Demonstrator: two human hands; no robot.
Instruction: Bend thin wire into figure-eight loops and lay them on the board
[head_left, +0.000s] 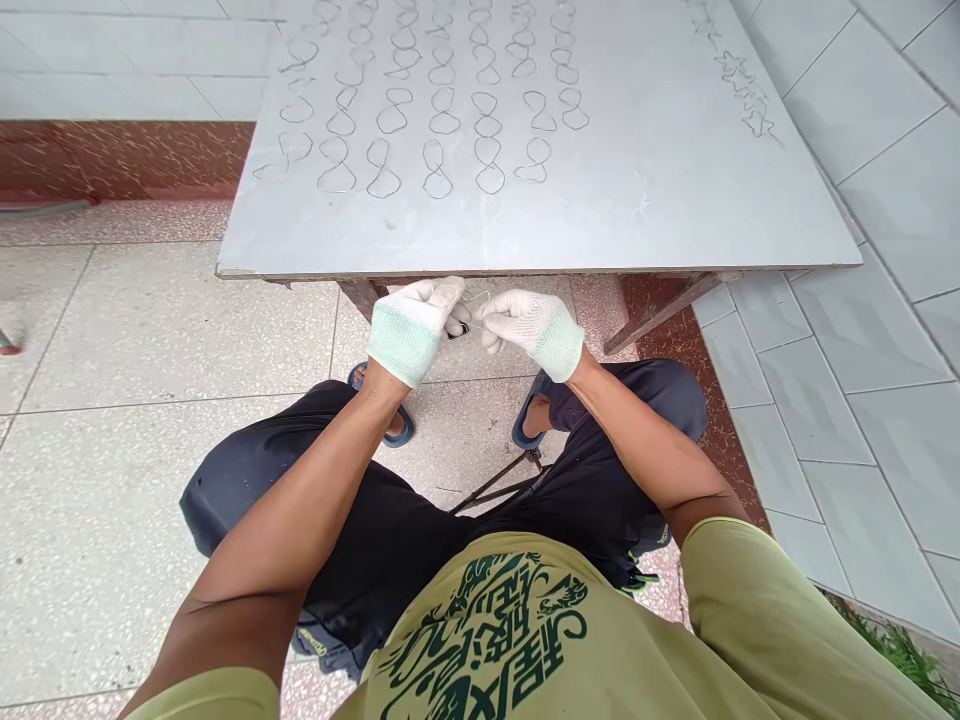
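Note:
A thin bent wire point(480, 298) runs between my two gloved hands, just in front of the table's near edge. My left hand point(424, 305), in a white glove with a pale green cuff, is closed on the wire's left end. A small dark thing point(460, 330) shows under its fingers, too hidden to name. On the other side my right hand point(521, 322), gloved alike, pinches the wire between thumb and fingers. Beyond the hands, rows of wire figure-eights point(489, 165) lie on the white tabletop point(637, 215).
Star-shaped wire pieces point(750, 100) lie along the table's right side. A tiled wall point(862, 330) stands close on the right. Below the tabletop are table legs point(660, 310), and dark metal bars point(499, 485) sit between my legs.

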